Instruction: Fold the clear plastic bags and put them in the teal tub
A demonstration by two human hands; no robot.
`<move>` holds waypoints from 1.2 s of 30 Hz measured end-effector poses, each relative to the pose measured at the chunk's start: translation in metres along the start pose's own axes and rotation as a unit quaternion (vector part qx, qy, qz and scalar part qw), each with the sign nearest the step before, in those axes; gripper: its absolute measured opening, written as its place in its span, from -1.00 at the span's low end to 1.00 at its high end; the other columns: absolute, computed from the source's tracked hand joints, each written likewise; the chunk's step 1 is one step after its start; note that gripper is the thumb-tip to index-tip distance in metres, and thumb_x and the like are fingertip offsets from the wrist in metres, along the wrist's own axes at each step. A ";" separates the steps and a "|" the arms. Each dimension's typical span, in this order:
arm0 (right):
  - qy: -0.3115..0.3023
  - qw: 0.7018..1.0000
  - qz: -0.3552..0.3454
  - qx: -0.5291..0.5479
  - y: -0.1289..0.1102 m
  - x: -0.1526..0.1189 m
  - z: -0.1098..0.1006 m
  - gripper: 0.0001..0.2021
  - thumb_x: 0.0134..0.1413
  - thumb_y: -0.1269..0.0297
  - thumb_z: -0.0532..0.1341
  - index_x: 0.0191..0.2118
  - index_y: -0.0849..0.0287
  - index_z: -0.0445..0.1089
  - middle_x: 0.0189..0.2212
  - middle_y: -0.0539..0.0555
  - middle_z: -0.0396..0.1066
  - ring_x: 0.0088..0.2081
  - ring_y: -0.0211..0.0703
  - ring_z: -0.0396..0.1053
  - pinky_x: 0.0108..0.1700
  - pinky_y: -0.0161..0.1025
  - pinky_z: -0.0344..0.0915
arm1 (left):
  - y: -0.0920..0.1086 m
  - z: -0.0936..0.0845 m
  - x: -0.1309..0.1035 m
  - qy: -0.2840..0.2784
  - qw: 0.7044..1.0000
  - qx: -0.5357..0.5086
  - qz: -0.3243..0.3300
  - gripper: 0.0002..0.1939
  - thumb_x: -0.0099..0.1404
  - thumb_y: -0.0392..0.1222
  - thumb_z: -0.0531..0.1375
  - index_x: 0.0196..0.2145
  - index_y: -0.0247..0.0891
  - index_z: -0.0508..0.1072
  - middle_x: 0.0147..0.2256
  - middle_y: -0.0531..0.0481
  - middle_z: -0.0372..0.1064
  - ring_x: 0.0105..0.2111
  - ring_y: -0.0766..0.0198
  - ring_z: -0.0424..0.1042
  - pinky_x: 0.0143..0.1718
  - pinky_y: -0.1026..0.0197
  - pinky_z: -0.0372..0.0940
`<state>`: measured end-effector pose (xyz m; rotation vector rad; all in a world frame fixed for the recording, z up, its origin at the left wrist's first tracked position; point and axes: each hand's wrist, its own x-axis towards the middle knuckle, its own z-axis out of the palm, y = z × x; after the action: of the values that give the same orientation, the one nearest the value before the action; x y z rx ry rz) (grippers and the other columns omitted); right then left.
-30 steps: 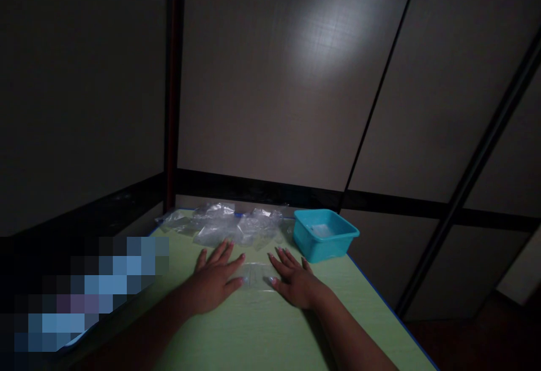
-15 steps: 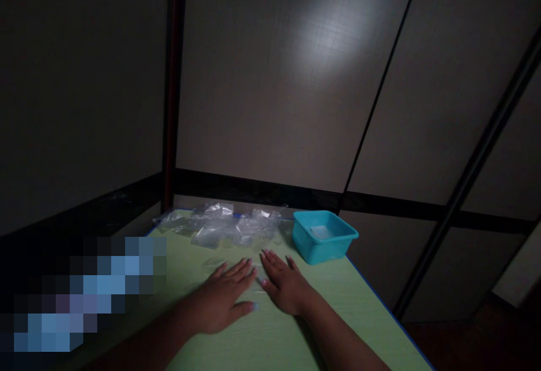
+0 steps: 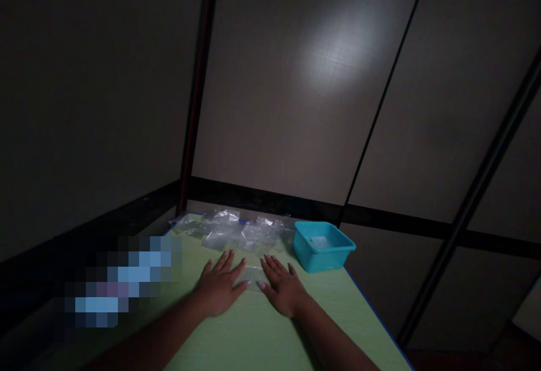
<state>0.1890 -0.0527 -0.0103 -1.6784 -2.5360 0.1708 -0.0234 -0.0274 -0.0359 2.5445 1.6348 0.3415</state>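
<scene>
Palm down, my left hand (image 3: 218,285) lies with its fingers spread over the left part of a clear plastic bag (image 3: 253,278). My right hand (image 3: 284,285) rests flat on the bag's right part, fingers stretched out and thumb apart. Between the two hands the bag's middle shows, lying flat on the green tabletop (image 3: 253,337). Just beyond the fingertips sits a loose spread of crumpled clear plastic bags (image 3: 236,233).
A turquoise plastic basin (image 3: 323,252) stands at the back right of the table, with something pale inside. Dark wall panels (image 3: 270,106) rise behind the table. A blurred-out patch (image 3: 127,281) covers an area at the left.
My left hand has shifted left, away from my right hand, and its fingers have spread wider. More of the bag shows between them. The camera view has turned slightly.
</scene>
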 end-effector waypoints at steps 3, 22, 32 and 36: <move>-0.001 1.000 0.000 -0.007 -0.003 -0.002 -0.003 -0.42 0.14 -0.09 -0.28 0.24 -0.03 -0.39 0.25 0.01 -0.42 0.25 -0.11 -0.41 0.15 0.12 -0.36 | -0.002 0.001 -0.003 0.006 1.000 0.007 -0.015 -0.29 0.20 0.29 -0.26 0.20 -0.11 -0.10 0.23 -0.15 -0.32 0.21 0.00 -0.33 0.08 -0.24 -0.30; 0.082 0.993 0.077 -0.033 0.006 -0.005 0.014 -0.51 0.20 0.17 -0.34 0.24 0.05 -0.27 0.25 -0.02 -0.32 0.24 -0.21 -0.36 0.17 0.03 -0.31 | 0.072 -0.006 -0.027 0.023 0.992 -0.091 0.086 -0.34 0.27 0.21 -0.34 0.21 -0.17 -0.13 0.24 -0.02 -0.35 0.22 0.18 -0.33 0.15 -0.03 -0.23; 0.041 0.995 0.065 -0.056 0.014 0.001 0.022 -0.47 0.15 0.13 -0.23 0.24 0.00 -0.31 0.25 -0.09 -0.42 0.25 -0.15 -0.43 0.16 0.07 -0.33 | 0.094 0.011 0.002 -0.005 0.993 -0.099 0.058 -0.25 0.24 0.23 -0.41 0.22 -0.32 -0.18 0.23 -0.13 -0.29 0.21 0.12 -0.26 0.14 -0.07 -0.22; 0.032 0.995 0.086 -0.041 0.010 0.002 0.018 -0.50 0.18 0.16 -0.34 0.24 0.01 -0.36 0.25 -0.07 -0.43 0.25 -0.23 -0.43 0.16 0.07 -0.35 | 0.072 0.013 -0.003 -0.011 0.998 -0.047 0.047 -0.32 0.25 0.24 -0.37 0.20 -0.14 -0.06 0.22 -0.04 -0.23 0.21 0.08 -0.27 0.13 -0.14 -0.27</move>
<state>0.1949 -0.0478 -0.0296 -1.9005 -2.3823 0.0263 0.0420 -0.0596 -0.0349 2.5525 1.4582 0.3881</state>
